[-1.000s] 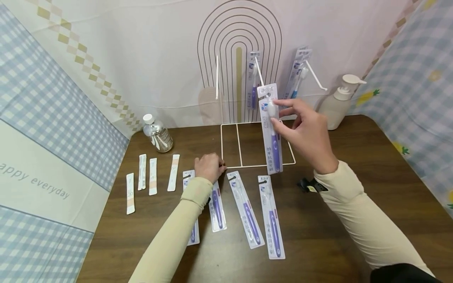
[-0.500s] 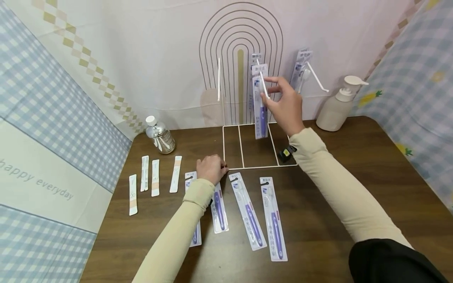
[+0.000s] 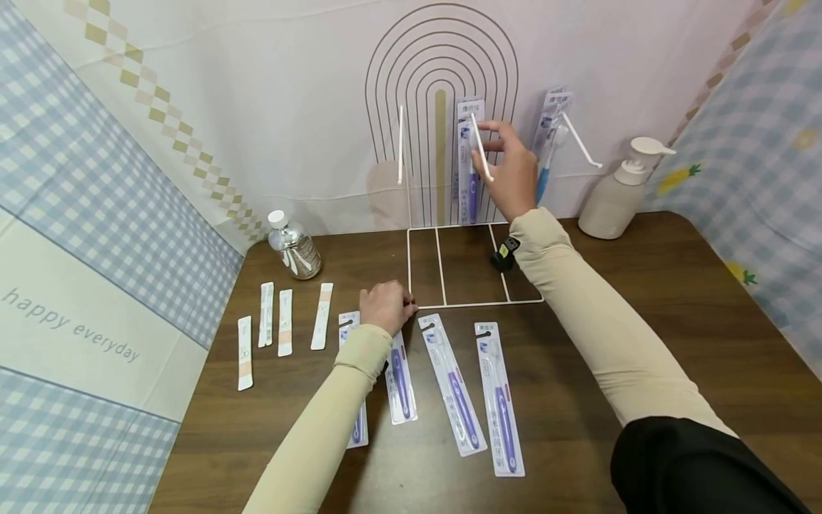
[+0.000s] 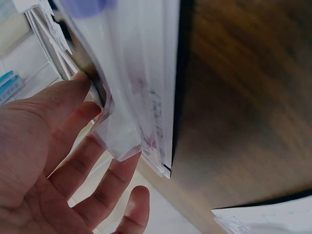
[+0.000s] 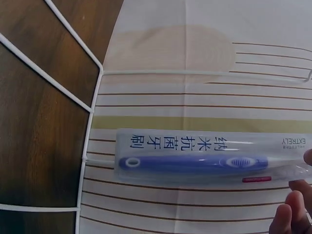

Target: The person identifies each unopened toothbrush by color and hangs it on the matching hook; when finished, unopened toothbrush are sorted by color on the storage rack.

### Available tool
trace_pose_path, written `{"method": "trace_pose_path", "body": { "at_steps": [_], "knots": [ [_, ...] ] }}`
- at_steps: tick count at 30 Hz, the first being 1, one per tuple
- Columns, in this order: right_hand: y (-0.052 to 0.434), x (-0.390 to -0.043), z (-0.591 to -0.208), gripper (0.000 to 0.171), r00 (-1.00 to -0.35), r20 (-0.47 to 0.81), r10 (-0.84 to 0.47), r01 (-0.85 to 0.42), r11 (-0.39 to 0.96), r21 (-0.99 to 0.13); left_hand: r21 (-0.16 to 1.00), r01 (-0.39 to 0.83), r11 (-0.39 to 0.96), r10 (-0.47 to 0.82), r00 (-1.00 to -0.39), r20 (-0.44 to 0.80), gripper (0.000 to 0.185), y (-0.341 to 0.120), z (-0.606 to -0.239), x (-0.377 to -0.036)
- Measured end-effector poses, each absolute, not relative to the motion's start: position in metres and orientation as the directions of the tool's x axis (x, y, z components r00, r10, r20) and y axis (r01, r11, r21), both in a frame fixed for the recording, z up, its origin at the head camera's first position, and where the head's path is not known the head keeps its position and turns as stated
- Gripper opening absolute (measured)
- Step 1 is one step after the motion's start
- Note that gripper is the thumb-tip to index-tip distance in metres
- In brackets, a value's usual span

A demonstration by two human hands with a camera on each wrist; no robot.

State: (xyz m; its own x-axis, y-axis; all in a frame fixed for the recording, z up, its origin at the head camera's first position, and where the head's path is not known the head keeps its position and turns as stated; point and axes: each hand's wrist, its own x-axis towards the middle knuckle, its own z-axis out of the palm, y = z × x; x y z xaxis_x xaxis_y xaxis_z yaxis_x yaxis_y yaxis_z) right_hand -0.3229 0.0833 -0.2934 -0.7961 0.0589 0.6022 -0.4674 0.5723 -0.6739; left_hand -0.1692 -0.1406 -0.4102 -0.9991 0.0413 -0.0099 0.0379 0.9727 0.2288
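Note:
My right hand (image 3: 512,171) pinches a packaged purple toothbrush (image 3: 472,196) by its upper part. Its card hangs on the middle hook (image 3: 481,153) of a white wire rack (image 3: 443,265), and in the right wrist view the purple handle (image 5: 195,162) points toward the rack's base. Another pack hangs behind it, partly hidden. My left hand (image 3: 384,307) holds the rack's front left corner between thumb (image 4: 68,92) and forefinger. Beneath that wrist lie two toothbrush packs, one (image 3: 401,385) partly covered. Two more packs, one slanted (image 3: 452,385) and one straighter (image 3: 499,400), lie to the right.
A blue toothbrush pack (image 3: 546,143) hangs by the right hook (image 3: 581,140); the left hook (image 3: 401,146) is bare. A pump bottle (image 3: 606,207) stands back right, a clear white-capped bottle (image 3: 298,253) back left. Several paper sachets (image 3: 322,318) lie on the left of the table.
My right hand has carried the toothbrush pack back and left onto the middle hook, then farther along it toward the wall. The left hand stays at the rack's corner.

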Motion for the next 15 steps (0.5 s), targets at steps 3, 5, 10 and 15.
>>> {"method": "trace_pose_path", "body": {
  "at_steps": [3,5,10,15],
  "knots": [
    [0.089,-0.32,-0.294,0.046,-0.807,0.586,0.067,-0.452,0.569,-0.687,0.23,0.037,0.972,0.041,-0.999,-0.012,0.016,-0.139,-0.41,-0.169],
    [0.094,-0.315,-0.295,0.048,-0.814,0.576,0.082,-0.441,0.559,-0.702,0.234,0.04,0.971,0.043,-0.999,-0.007,0.016,-0.139,-0.41,-0.169],
    [0.113,-0.285,-0.307,0.043,-0.835,0.545,0.072,-0.428,0.538,-0.727,0.236,0.051,0.97,0.052,-0.999,0.004,0.015,-0.139,-0.411,-0.169],
    [0.133,-0.233,-0.333,0.032,-0.866,0.497,-0.06,-0.436,0.578,-0.69,0.23,0.054,0.972,0.051,-0.999,0.019,0.014,-0.14,-0.413,-0.169]
  ]
}}
